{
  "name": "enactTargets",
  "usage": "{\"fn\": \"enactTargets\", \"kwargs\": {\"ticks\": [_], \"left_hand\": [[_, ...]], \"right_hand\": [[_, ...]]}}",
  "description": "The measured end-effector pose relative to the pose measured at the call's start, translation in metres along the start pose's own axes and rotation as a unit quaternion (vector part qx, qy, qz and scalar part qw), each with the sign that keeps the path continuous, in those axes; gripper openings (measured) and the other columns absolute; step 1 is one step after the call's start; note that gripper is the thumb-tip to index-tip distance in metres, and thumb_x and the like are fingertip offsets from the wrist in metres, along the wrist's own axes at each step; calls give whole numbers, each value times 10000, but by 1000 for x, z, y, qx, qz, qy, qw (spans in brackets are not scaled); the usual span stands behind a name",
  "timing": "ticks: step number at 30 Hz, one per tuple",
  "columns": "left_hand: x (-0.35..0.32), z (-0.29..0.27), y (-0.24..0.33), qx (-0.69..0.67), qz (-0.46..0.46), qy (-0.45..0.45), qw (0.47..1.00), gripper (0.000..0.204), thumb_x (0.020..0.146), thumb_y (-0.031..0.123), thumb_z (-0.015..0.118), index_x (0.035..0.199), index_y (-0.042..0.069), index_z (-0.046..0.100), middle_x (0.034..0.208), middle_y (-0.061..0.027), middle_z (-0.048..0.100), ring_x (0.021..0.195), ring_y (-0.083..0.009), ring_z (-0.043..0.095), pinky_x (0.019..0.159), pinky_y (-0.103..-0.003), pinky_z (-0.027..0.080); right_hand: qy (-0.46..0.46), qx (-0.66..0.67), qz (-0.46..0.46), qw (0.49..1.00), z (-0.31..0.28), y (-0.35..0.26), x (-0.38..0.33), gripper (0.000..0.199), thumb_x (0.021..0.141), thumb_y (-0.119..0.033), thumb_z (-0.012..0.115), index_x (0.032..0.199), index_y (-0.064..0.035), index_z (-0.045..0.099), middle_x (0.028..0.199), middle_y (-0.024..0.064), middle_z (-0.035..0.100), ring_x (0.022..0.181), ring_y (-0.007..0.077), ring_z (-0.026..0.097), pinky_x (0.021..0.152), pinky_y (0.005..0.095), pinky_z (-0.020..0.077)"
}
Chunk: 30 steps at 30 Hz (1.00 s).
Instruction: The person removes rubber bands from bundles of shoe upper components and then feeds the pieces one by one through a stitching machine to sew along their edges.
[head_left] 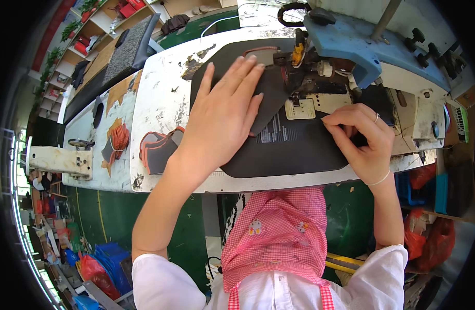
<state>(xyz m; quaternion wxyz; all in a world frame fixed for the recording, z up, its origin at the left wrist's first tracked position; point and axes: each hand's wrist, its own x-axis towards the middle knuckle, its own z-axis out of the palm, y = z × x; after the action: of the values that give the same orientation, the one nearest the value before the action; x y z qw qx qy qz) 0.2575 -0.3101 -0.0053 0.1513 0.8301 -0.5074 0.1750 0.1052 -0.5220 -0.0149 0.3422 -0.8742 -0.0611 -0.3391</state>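
My left hand [222, 111] lies flat, fingers stretched, on a dark grey sheet piece [271, 95] beside the sewing machine's needle area. Part of the sheet is hidden under the hand. A small red-edged grey piece [263, 53] shows just beyond my fingertips. At the right, my right hand [361, 139] is closed in a pinch near the pale needle plate [300, 109]; whatever is between its fingertips is too small to make out. Below both hands spreads a black mat [294, 160] with rounded corners and pale printed marks. The blue sewing machine [346, 44] stands beyond the right hand.
Red-edged grey cut pieces [159, 152] lie on the worn white table [160, 98] by my left forearm. Farther left are a tied orange-and-grey bundle [118, 139] and a second machine's cream arm [59, 159]. Red bags [436, 243] hang at the right.
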Motion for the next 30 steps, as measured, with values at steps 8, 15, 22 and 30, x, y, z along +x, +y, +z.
{"fn": "enactTargets", "kwargs": {"ticks": [8,15,22,30], "left_hand": [[-54,-59,-46,-391,-385,-151,822,545,1009,167,606,1496,16,415,1270,-137,632,1101,-152,622,799,-302,520],[-130,-70,-14,-497,-232,-417,725,506,955,71,626,1440,45,485,1178,-63,664,1110,-162,628,991,-340,501],[-122,-42,26,-393,-158,-341,839,382,904,141,696,1273,67,634,1138,-86,689,1049,-234,654,982,-362,496],[-127,-13,50,-362,-166,-222,890,187,910,145,712,1085,80,693,863,-90,682,797,-239,665,742,-358,528]], "right_hand": [[-181,355,133,908,-22,-33,-58,115,797,-2,781,911,-9,772,820,95,735,661,135,643,575,259,494],[-309,573,385,654,48,-28,-102,774,988,-235,679,1589,-60,223,1512,192,418,1203,231,610,893,324,541],[-261,448,358,776,72,-50,-85,598,891,-20,730,1425,-64,466,1170,99,653,943,110,675,732,239,547],[-242,434,357,791,71,-54,-90,563,876,19,724,1383,-64,494,1109,83,670,856,97,673,700,247,548]]}}
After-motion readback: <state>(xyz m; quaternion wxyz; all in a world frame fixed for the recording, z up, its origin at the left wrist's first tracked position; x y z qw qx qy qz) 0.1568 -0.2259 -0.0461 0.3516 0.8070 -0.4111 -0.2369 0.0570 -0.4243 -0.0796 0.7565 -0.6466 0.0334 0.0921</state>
